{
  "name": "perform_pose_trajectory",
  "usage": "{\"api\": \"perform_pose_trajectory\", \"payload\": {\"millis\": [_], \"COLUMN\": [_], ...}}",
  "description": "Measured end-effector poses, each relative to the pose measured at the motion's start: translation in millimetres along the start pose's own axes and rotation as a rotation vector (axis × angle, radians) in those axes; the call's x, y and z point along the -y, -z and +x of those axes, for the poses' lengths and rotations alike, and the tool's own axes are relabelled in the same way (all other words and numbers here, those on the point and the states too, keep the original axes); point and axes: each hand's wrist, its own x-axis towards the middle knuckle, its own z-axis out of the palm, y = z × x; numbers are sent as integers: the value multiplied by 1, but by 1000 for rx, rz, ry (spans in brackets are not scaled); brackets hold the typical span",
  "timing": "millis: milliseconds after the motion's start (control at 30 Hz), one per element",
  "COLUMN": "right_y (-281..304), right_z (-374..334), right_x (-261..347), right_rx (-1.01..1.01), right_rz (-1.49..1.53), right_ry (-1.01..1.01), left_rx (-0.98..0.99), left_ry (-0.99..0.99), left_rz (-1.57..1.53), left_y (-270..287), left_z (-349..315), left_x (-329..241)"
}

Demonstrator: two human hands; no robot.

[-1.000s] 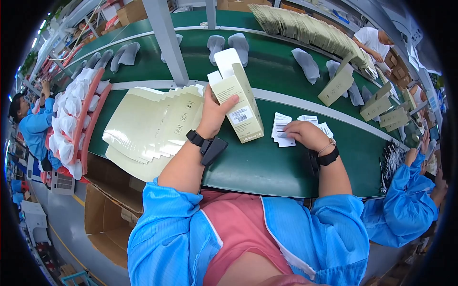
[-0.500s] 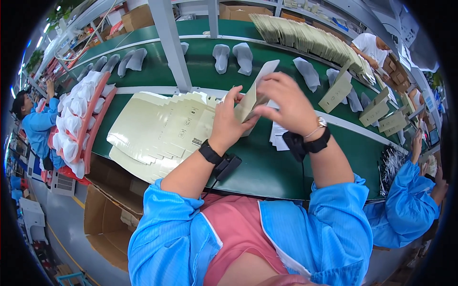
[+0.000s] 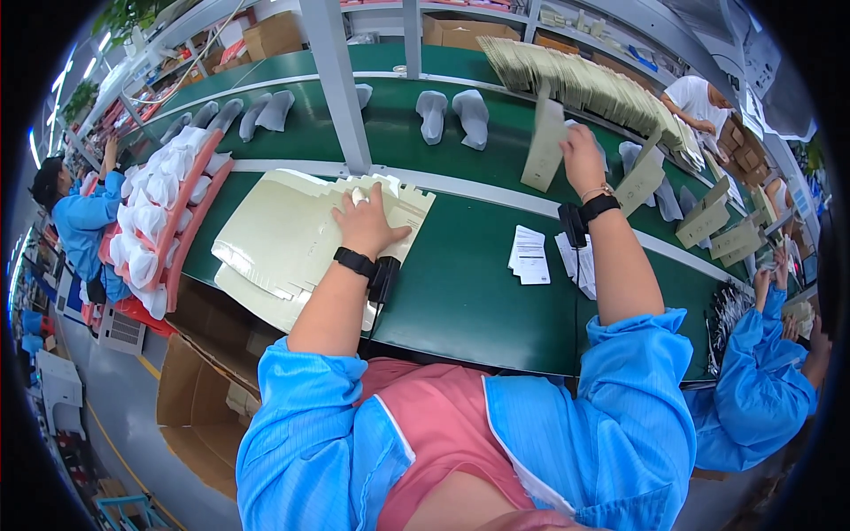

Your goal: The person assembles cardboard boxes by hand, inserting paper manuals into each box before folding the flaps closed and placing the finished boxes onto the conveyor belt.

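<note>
My left hand lies with spread fingers on a fanned stack of flat, cream carton blanks at the left of the green worktop. A pale ring shows on one finger. Farther right, my right hand reaches over the grey rail and grips the right side of an upright cream carton, whose base stands on the green belt. Some of its fingertips are hidden behind the carton. Two small piles of printed white leaflets, one fully visible and one partly under my right wrist, lie on the worktop.
Wrapped grey items lie along the belt. More open cartons stand to the right. A long row of folded cartons runs behind. Pink trays of white-wrapped items rise at left, above a cardboard box. Co-workers sit nearby.
The carton that both hands held in front of me now stands on the belt, farther right, in my right hand. My left hand has let go and moved left onto the stack.
</note>
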Motion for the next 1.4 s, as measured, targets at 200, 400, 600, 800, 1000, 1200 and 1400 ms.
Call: {"api": "perform_pose_trajectory", "payload": {"millis": [200,400,600,800,1000,1200,1400], "right_y": [1,-16,-28,-45,-26,3,12], "right_z": [-16,-69,-102,-108,-83,-62,-76], "right_x": [0,55,120,131,134,153,150], "right_rx": [-136,132,689,664,302,60,111], "right_rz": [-48,186,571,800,1069,1408,1388], "right_ry": [12,91,-90,-333,-456,-400,-167], "left_rx": [12,41,1,-133,-305,-491,-350], "left_ry": [-2,44,16,-12,-137,-334,-409], "left_rz": [-81,-55,-16,-224,-884,-1348,-1649], "left_y": [-1,1,4,5,48,79,89], "left_z": [3,6,3,13,15,-5,-23], "left_x": [8,-1,-15,-17,-42,-83,-103]}}
